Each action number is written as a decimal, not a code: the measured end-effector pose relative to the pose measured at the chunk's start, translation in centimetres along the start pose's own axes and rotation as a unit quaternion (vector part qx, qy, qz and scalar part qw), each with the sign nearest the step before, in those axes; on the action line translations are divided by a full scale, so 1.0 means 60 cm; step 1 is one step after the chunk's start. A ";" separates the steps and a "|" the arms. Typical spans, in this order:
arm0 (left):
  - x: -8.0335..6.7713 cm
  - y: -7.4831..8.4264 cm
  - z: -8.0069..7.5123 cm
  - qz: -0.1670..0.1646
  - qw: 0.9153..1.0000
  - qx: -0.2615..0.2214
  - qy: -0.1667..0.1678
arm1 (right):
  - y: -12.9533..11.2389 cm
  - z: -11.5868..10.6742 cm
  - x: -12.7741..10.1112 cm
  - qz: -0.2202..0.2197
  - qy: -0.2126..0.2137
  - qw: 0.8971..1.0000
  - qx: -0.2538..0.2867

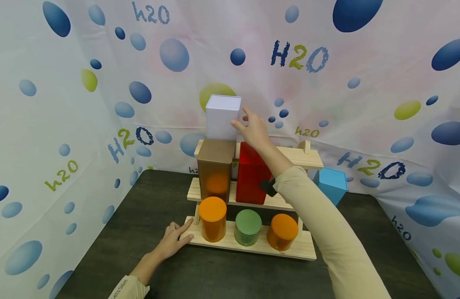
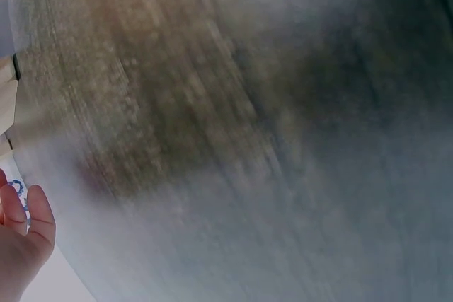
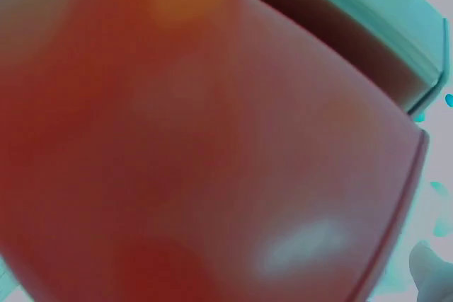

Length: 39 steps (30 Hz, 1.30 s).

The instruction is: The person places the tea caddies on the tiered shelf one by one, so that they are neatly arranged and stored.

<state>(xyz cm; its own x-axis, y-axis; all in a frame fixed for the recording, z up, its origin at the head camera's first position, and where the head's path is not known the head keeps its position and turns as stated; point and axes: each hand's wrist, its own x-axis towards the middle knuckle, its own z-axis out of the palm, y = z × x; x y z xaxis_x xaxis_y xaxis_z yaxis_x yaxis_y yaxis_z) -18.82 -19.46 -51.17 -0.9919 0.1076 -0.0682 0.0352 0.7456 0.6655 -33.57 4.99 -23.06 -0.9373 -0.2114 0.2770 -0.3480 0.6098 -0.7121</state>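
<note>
A white rectangular tin [image 1: 222, 118] stands at the left end of the top tier of a wooden shelf rack [image 1: 299, 157]. My right hand [image 1: 254, 128] is at the tin's right side, thumb and index finger spread, the thumb tip overlapping its edge. In the right wrist view a red tin [image 3: 212, 146] fills most of the picture, with a bit of the right hand [image 3: 433, 274] at the edge. My left hand [image 1: 170, 241] touches the left end of the bottom tier with extended fingers. The left wrist view shows only part of that hand [image 2: 25, 238] over a blurred dark surface.
On the middle tier stand a brown tin [image 1: 215, 166] and the red tin, partly behind my right forearm. The bottom tier bears two orange round tins and a green round tin [image 1: 248, 228]. A blue tin [image 1: 331, 185] stands behind the rack's right side on the dark table [image 1: 222, 278].
</note>
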 end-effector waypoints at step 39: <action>0.003 0.003 -0.001 -0.009 1.000 -0.001 -0.009 | 0.053 0.062 -0.138 -0.246 0.072 0.937 -0.238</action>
<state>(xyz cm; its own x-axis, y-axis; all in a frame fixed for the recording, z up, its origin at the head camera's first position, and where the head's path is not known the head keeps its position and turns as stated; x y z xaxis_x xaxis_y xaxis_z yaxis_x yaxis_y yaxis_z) -18.98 -19.38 -51.01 -0.9900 0.1054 -0.0941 0.0162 0.7464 0.6653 -26.98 5.84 -30.03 -0.6413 -0.4718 0.6051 -0.6576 0.7443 -0.1166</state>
